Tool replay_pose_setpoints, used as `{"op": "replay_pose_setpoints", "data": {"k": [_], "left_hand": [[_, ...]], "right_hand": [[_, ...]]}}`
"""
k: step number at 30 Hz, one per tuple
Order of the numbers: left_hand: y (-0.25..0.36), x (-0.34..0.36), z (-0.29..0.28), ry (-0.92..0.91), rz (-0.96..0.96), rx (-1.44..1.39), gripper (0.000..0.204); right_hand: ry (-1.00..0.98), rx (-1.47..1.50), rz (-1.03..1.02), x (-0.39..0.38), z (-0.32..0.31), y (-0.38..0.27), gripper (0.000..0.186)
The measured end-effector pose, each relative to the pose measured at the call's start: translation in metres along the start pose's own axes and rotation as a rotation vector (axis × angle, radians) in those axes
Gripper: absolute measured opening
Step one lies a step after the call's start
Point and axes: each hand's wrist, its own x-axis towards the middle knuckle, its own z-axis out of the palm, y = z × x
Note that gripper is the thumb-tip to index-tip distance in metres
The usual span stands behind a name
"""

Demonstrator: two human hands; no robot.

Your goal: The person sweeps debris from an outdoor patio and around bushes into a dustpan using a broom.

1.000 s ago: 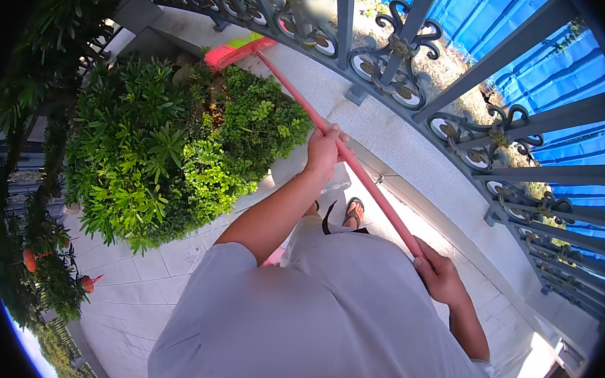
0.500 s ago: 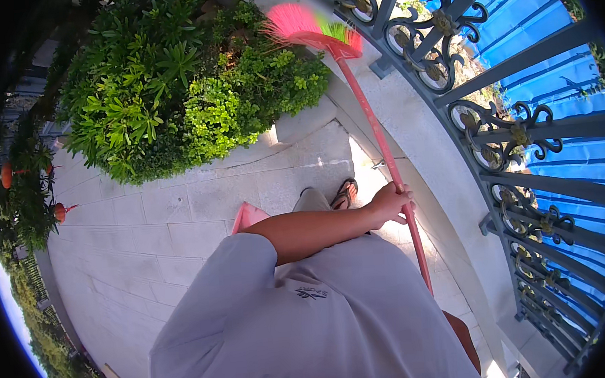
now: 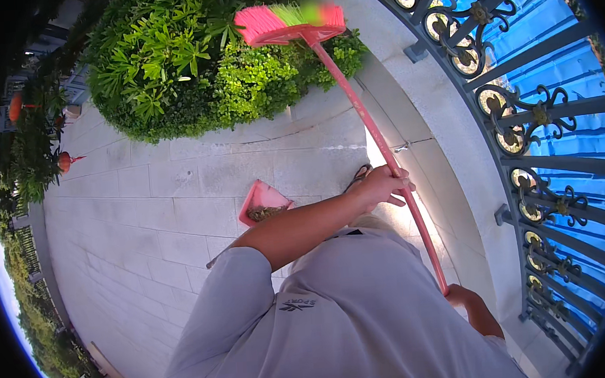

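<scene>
A broom [image 3: 367, 119] with a red handle slants across my front, its pink and green bristled head at the far end, in front of the bushes. My left hand [image 3: 383, 186] reaches across my body and is closed around the middle of the handle. Lower down, my right hand [image 3: 463, 295] grips the handle's near end, with part of its fingers hidden. A pink dustpan [image 3: 249, 207] lies on the paving left of my feet, with dry brownish debris in it. My left forearm covers its near side.
Leafy green bushes [image 3: 191, 71] fill a bed ahead. On the right, a pale stone ledge [image 3: 444, 132] carries a dark metal fence [image 3: 495, 118] with scrollwork, and blue sheeting [image 3: 551, 56] stands behind it. Red lanterns [image 3: 65, 162] hang at far left above the paving [image 3: 131, 220].
The broom head has swung left, over the bushes. My right hand has come into view on the handle's end. More of the dustpan and its debris shows now.
</scene>
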Motion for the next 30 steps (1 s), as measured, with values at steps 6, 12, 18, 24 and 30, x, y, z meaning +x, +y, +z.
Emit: {"op": "replay_pose_setpoints", "data": {"k": [6,12,18,24,30], "left_hand": [[-0.043,-0.02,-0.042,0.259,0.108,-0.085,0.026],[-0.01,-0.042,-0.116,0.245,0.281,-0.09,0.023],[-0.109,-0.078,-0.058,0.105,0.061,-0.133,0.032],[-0.158,-0.123,-0.004,-0.123,-0.041,-0.053,0.017],[-0.148,-0.182,-0.065,-0.058,-0.009,-0.081,0.018]], "right_hand": [[0.105,0.058,-0.061,0.012,0.013,-0.022,0.044],[0.891,-0.198,-0.244,0.011,0.063,-0.111,0.031],[0.693,-0.181,-0.066,0.056,0.147,0.008,0.037],[0.385,-0.365,-0.006,0.12,0.165,0.147,0.043],[0.226,-0.444,-0.07,0.098,0.071,0.04,0.052]]}}
